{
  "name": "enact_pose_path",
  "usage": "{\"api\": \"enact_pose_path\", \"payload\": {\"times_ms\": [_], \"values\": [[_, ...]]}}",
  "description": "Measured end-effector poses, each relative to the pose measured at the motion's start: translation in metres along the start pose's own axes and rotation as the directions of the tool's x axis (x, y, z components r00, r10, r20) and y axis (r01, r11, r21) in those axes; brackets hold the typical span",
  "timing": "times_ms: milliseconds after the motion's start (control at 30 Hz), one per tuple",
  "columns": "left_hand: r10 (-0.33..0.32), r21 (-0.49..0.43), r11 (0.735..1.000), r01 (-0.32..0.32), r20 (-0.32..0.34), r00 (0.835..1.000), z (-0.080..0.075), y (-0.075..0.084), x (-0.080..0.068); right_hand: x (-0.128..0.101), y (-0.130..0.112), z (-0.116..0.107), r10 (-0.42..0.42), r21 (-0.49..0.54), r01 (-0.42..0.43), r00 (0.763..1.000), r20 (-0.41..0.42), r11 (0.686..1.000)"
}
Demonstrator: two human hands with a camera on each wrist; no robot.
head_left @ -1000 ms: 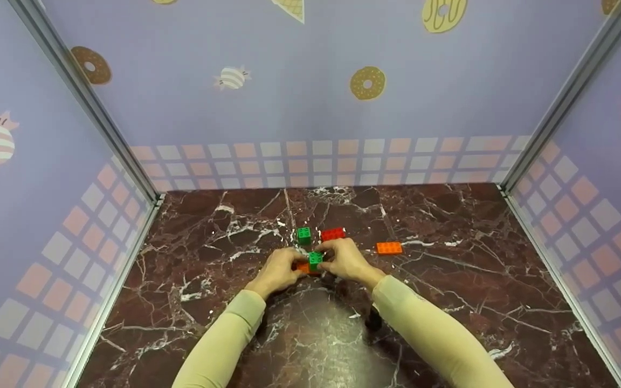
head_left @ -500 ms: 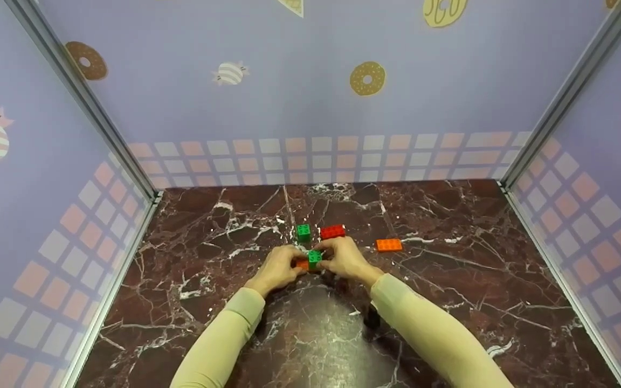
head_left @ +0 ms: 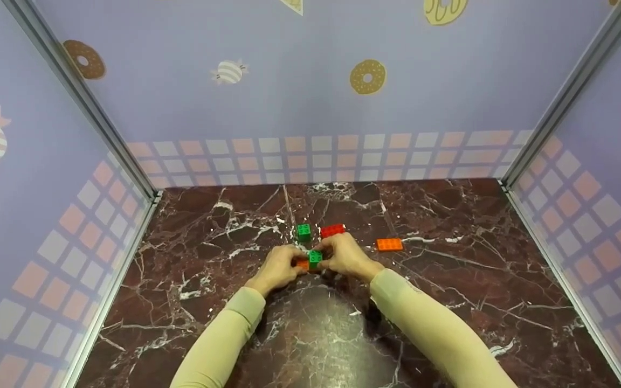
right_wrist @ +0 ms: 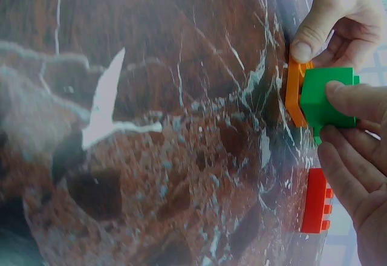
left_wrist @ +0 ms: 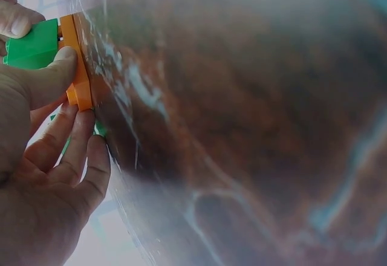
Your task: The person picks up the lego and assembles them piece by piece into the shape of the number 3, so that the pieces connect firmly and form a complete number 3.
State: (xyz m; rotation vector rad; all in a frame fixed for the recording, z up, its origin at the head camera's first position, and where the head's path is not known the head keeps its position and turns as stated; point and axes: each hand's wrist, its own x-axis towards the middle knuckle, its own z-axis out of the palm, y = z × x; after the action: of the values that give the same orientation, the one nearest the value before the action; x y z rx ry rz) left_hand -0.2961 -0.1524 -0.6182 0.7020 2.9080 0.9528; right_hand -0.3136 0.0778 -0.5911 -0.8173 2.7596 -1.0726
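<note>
Left hand (head_left: 278,268) pinches orange plate brick (left_wrist: 76,66), thumb on edge, fingers curled beneath. Right hand (head_left: 346,257) grips green cube brick (right_wrist: 326,97), thumb and fingers closed round it, cube seated on orange plate. Both pieces low over marble worktop (head_left: 450,302), between two hands. Just beyond right hand fingertips: red brick (head_left: 332,231). Second green cube (head_left: 303,232) beyond left hand knuckles. Flat orange brick (head_left: 389,244) further off, right of right hand.
</note>
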Motion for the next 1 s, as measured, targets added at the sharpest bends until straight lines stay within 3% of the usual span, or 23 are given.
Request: {"api": "enact_pose_path", "payload": {"times_ms": [200, 600, 1000], "values": [[0.019, -0.009, 1.0, -0.019, -0.007, 1.0, 0.0, 0.004, 0.005, 0.003, 0.006, -0.006, -0.067, -0.023, 0.067, 0.998, 0.01, 0.997], [-0.018, -0.017, 1.0, 0.018, 0.021, 1.0, -0.003, 0.003, 0.008, 0.002, 0.01, -0.001, 0.052, 0.134, -0.05, 0.999, -0.012, 0.99], [-0.034, -0.057, 0.998, 0.035, 0.027, 0.999, -0.004, -0.004, 0.008, 0.005, 0.01, 0.002, 0.068, 0.127, -0.07, 0.997, 0.02, 0.989]]}}
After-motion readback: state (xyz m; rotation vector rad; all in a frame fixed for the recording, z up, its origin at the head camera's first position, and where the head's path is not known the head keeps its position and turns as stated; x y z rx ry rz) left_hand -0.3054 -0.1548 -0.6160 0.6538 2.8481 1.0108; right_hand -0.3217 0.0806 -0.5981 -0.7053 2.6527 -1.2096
